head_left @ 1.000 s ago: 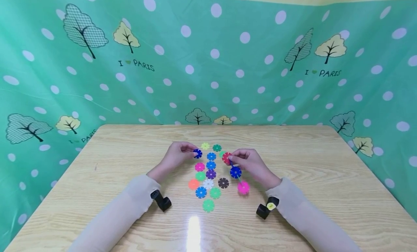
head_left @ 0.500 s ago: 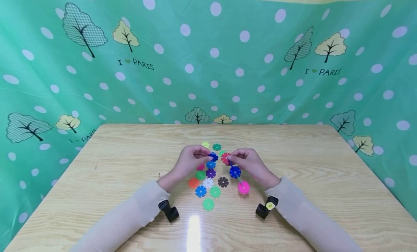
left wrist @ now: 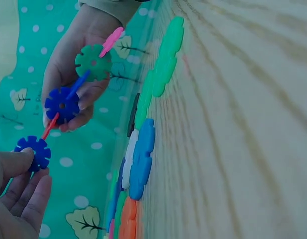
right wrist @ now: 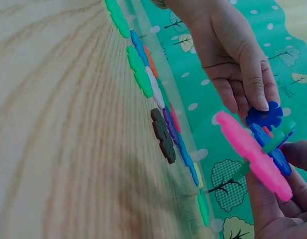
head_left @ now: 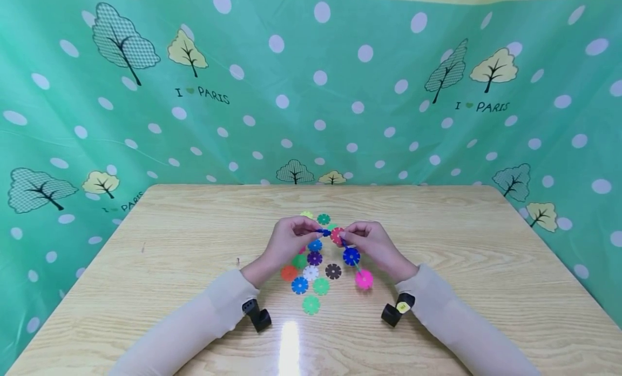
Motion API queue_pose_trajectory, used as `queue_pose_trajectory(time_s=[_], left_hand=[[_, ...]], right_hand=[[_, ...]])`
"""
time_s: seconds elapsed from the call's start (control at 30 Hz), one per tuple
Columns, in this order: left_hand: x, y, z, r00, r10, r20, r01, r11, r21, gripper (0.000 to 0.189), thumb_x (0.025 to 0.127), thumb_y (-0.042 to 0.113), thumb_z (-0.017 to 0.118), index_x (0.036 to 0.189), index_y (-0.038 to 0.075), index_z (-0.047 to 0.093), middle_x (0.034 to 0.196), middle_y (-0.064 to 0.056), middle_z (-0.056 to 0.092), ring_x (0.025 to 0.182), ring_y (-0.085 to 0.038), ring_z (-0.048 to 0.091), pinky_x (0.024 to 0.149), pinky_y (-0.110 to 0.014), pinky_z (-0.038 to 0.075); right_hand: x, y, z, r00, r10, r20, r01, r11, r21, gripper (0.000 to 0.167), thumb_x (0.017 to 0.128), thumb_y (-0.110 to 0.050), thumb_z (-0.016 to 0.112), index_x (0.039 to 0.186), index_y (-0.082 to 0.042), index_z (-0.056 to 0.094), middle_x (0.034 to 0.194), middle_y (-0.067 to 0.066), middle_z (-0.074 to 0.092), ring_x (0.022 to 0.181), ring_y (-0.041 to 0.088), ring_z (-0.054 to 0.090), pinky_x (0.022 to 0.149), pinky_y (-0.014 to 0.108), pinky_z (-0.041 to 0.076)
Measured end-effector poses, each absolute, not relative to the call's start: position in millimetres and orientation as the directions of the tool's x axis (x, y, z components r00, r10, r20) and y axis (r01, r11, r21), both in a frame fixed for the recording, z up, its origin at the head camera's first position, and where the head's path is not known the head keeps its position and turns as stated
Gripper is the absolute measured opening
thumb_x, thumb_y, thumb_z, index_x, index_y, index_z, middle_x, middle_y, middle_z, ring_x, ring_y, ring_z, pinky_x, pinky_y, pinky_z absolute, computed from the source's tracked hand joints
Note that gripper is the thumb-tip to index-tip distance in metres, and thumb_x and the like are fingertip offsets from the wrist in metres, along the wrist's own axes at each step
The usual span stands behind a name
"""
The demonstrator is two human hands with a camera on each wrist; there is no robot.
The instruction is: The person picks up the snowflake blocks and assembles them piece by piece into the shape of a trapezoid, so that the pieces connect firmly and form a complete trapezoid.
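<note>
My left hand [head_left: 291, 240] pinches a dark blue notched disc [left wrist: 34, 153] between thumb and fingers, turned nearly edge-on in the head view. Its rim meets a red disc [head_left: 337, 235]; whether their slots are joined I cannot tell. That red disc ends a chain in my right hand [head_left: 378, 245], whose thumb and fingers grip it near the red end. Down the chain come blue discs [left wrist: 62, 105], a green disc [left wrist: 93, 62] and a pink disc [right wrist: 253, 155], each set crosswise to its neighbour. The chain hangs above the table, its pink end toward me.
Several loose notched discs lie flat on the wooden table [head_left: 194, 225] between and below the hands, among them a black disc [head_left: 333, 272], a white disc [head_left: 311, 273], an orange disc [head_left: 289, 273] and a light green disc [head_left: 311, 304]. A green dotted curtain [head_left: 311, 95] hangs behind.
My left hand has moved right with the dark blue disc, up to the red disc, and has turned it from face-on to edge-on. The right hand has stayed nearly still with the chain.
</note>
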State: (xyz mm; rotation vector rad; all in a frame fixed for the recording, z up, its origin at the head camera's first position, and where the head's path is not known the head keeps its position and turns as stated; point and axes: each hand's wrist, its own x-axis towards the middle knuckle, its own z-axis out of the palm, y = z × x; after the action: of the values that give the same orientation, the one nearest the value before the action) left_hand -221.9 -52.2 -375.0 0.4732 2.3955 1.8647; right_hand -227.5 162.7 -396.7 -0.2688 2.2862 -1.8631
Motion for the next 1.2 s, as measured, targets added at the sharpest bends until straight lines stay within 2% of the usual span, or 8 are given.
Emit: queue_pose_trajectory(time_s=[0.1,0.4,0.63,0.87,1.0,1.2], left_hand=[[-214.3,-52.4,-364.4,-0.944,0.291,0.155,0.223,0.218,0.95,0.01,0.084,-0.002,0.066,0.093,-0.004,0.068,0.088,-0.02,0.068,0.065,-0.007,0.057,0.048,-0.02,0.045],[-213.1,-50.6,-363.7,-0.928,0.32,0.191,0.261,0.19,0.947,0.01,0.084,-0.003,0.066,0.093,-0.006,0.069,0.088,-0.022,0.068,0.059,-0.007,0.052,0.046,-0.016,0.04],[-212.5,-51.0,-363.8,-0.924,0.324,0.202,0.271,0.184,0.945,0.01,0.084,-0.004,0.066,0.093,-0.007,0.069,0.088,-0.021,0.069,0.055,-0.006,0.05,0.046,-0.016,0.04],[-213.0,-52.2,-364.7,-0.919,0.331,0.215,0.283,0.173,0.944,0.011,0.084,-0.003,0.067,0.093,-0.007,0.07,0.089,-0.022,0.069,0.053,-0.006,0.049,0.045,-0.017,0.04],[-213.0,-52.1,-364.9,-0.922,0.324,0.213,0.28,0.176,0.944,0.011,0.083,-0.002,0.068,0.093,-0.006,0.07,0.089,-0.021,0.069,0.052,-0.005,0.049,0.045,-0.017,0.04],[-212.6,-50.7,-365.6,-0.907,0.337,0.252,0.324,0.178,0.929,0.008,0.081,-0.005,0.068,0.09,-0.006,0.07,0.089,-0.022,0.069,0.063,-0.007,0.059,0.055,-0.023,0.051]], right_hand=[[-227.2,162.4,-396.5,-0.969,-0.247,-0.025,-0.023,0.19,-0.981,0.019,0.09,-0.009,0.06,0.095,0.009,0.064,0.077,-0.004,0.068,0.062,0.005,0.052,0.052,0.017,0.04],[-226.7,161.3,-394.2,-0.967,-0.255,-0.013,-0.037,0.191,-0.981,0.022,0.091,-0.011,0.061,0.095,0.01,0.064,0.079,-0.001,0.069,0.066,0.007,0.056,0.052,0.016,0.039],[-225.5,162.9,-393.9,-0.969,-0.246,-0.036,-0.02,0.22,-0.975,0.025,0.089,-0.012,0.065,0.101,0.009,0.065,0.086,-0.001,0.068,0.08,0.013,0.06,0.073,0.023,0.053],[-224.3,161.3,-392.2,-0.965,-0.26,-0.006,-0.041,0.175,-0.984,0.029,0.086,-0.005,0.065,0.111,0.01,0.062,0.096,0.013,0.07,0.081,0.01,0.065,0.078,0.028,0.056],[-223.2,159.6,-391.1,-0.971,-0.24,-0.008,-0.035,0.172,-0.984,0.029,0.085,-0.005,0.067,0.112,0.007,0.063,0.097,0.013,0.07,0.081,0.011,0.066,0.077,0.028,0.056],[-221.7,158.6,-388.6,-0.973,-0.225,-0.049,0.002,0.206,-0.979,0.025,0.085,-0.008,0.068,0.106,0.006,0.065,0.091,0.006,0.071,0.078,0.011,0.064,0.074,0.025,0.055]])
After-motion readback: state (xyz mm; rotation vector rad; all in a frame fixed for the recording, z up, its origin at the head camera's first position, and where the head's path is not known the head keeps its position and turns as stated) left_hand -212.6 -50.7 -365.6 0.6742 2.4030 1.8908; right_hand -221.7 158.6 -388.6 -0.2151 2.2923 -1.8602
